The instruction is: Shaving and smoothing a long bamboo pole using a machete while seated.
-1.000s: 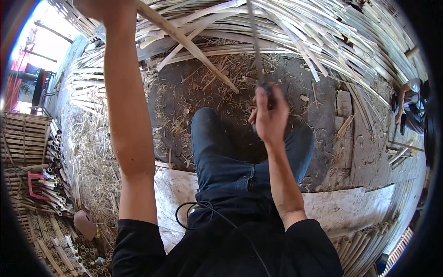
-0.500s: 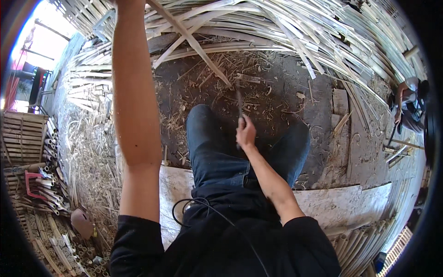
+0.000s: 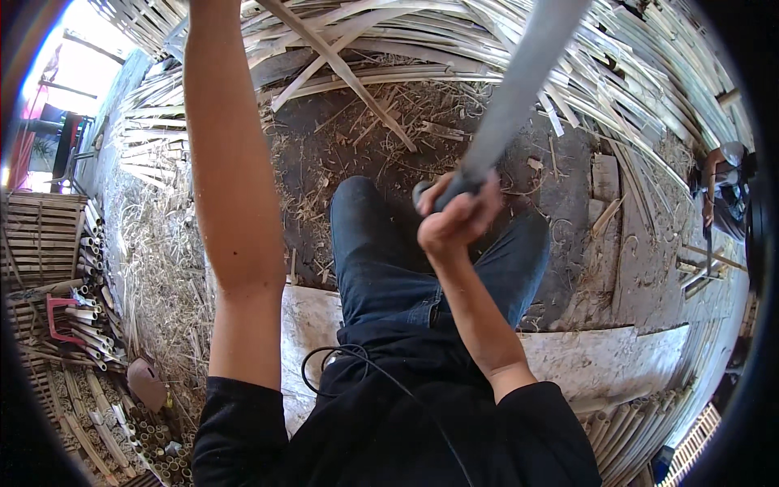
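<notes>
Dirt floor (image 3: 341,146) littered with chips, split bamboo strips (image 3: 454,49) piled from 10 to 2 o'clock | bamboo tube stacks (image 3: 89,381) at 8 o'clock | right hand (image 3: 458,219) fisted around long grey blade (image 3: 519,81) rising toward 12 | left hand off frame, grip unclear; slanting strip (image 3: 341,73) beside left forearm (image 3: 231,162)

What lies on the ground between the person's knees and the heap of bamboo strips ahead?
In the head view, dark soil strewn with chips and shavings lies between the knees and the heap of bamboo strips; one loose bamboo strip slants across it.
</notes>
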The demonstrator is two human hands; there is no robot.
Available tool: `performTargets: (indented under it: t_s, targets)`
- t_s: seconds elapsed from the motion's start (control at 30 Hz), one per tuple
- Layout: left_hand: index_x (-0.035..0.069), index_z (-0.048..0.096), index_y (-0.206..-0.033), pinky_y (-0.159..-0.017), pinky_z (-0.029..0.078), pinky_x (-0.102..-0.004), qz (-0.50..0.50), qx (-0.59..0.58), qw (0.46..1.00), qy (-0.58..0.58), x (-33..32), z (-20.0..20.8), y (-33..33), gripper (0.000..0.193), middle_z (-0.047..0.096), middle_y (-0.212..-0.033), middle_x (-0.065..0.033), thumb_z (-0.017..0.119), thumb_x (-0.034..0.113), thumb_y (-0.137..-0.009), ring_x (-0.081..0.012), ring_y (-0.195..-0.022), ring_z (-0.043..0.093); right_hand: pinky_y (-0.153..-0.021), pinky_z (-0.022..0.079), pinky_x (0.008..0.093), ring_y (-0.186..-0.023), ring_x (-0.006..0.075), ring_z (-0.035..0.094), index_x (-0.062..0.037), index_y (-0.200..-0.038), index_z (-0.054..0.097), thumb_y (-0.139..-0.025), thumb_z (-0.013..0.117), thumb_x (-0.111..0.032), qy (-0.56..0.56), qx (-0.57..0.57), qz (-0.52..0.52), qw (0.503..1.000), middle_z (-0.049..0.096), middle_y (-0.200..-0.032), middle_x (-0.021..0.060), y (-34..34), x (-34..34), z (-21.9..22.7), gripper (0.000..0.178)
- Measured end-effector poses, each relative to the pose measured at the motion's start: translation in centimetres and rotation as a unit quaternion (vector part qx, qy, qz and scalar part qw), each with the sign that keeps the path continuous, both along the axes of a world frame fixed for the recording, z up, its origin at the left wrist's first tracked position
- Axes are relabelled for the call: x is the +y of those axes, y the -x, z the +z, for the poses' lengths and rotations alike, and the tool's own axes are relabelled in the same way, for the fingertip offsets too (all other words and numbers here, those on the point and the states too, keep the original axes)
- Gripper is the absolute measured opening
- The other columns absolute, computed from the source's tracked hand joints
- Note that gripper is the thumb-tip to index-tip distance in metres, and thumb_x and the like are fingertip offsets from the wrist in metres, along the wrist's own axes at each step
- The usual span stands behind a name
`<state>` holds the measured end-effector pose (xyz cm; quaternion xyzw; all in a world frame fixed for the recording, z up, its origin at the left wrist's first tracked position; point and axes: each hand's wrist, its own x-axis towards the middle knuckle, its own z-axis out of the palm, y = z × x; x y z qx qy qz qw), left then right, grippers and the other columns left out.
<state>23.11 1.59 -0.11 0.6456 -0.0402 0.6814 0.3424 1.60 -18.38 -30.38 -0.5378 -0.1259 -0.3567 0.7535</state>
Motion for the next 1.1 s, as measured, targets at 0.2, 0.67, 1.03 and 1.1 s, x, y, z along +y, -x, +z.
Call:
performTargets:
  t_s: [0.2,0.67,1.03,1.1]
  targets:
    - [-0.003,0.05,-0.104,-0.058,0.055,-0.039,-0.289,0.042,0.951,0.104,4.1,-1.9,-0.3,0.025,0.053,-0.079,-0.0116,0.057,0.02,-0.095,-0.0234,-0.063,0.057,-0.058,0.05,0.0366,-0.065,0.0199,0.063,-0.0075,-0.137,0.053,-0.107,0.048,-0.033,0.191,0.436,0.077,0.876,0.061,-0.075,0.0083,2.0,0.0,-14.7,0.04]
    - [0.0,0.046,-0.092,-0.054,0.057,-0.0379,-0.283,0.026,0.941,0.184,3.5,-2.2,2.8,0.015,0.052,-0.074,-0.0091,0.054,0.012,-0.096,-0.0194,-0.053,0.055,-0.045,0.044,0.03,-0.052,0.0111,0.053,-0.0052,-0.136,0.049,-0.108,0.045,-0.037,0.013,0.151,0.038,0.988,0.055,-0.072,0.0054,-0.1,-0.1,-5.3,0.043]
    - [0.005,0.043,-0.073,-0.043,0.043,-0.0342,-0.305,0.043,0.919,0.247,1.4,-4.3,7.2,0.033,0.042,-0.057,-0.0034,0.052,0.021,-0.099,-0.014,-0.044,0.043,-0.06,0.05,0.0351,-0.061,0.0195,0.063,-0.0053,-0.121,0.061,-0.106,0.051,-0.036,0.227,0.394,0.031,0.89,0.064,-0.074,0.0105,2.2,-4.6,-10.2,0.035]
    - [0.005,0.042,-0.074,-0.042,0.042,-0.0328,-0.316,0.039,0.922,0.221,1.8,-4.8,7.9,0.031,0.043,-0.058,-0.0037,0.052,0.021,-0.098,-0.0142,-0.044,0.043,-0.06,0.05,0.0342,-0.064,0.0175,0.063,-0.0044,-0.124,0.061,-0.106,0.051,-0.034,0.209,0.407,0.051,0.888,0.064,-0.076,0.0103,2.4,-4.4,-7.3,0.037]
